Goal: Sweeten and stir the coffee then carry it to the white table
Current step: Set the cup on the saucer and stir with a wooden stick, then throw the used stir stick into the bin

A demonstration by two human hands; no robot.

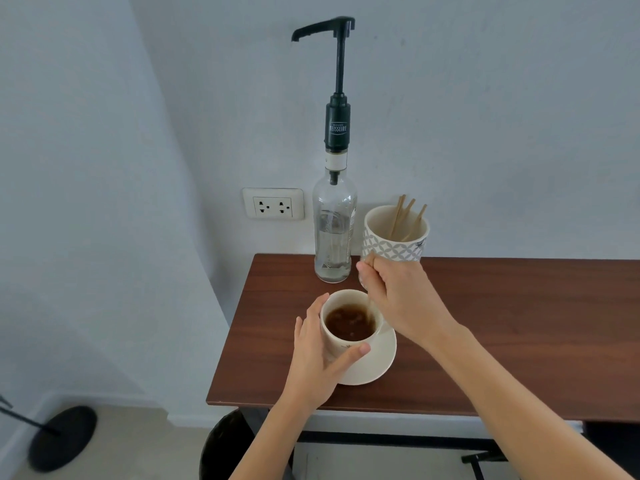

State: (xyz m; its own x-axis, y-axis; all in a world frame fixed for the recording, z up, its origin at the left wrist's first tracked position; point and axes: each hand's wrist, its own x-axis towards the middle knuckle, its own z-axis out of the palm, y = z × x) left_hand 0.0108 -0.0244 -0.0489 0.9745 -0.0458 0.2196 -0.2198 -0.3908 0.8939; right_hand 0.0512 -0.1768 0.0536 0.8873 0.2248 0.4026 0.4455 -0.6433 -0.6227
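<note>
The cup of dark coffee stands on a pale saucer near the left front part of the brown tabletop. The left hand wraps the cup's left side, thumb along the near wall and fingers curled round the far left rim, so that grip is closed on the cup. The right hand hovers just above and to the right of the cup, fingers pinched together on a thin stirrer that runs down from the pinch into the coffee at the right inner wall; the stirrer is blurred and mostly hidden by the fingers. Just beyond the right grip, partly behind the knuckles, stands a patterned holder with three wooden sticks leaning inside. To the left of that, beyond the cup, a clear glass bottle with a tall black pump stands at the tabletop's back edge against the wall; its spout points left. A double socket sits on the wall left of the bottle. Below the left forearm, under the tabletop, a dark round bin shows, and a black round base rests on the floor far to the left.
</note>
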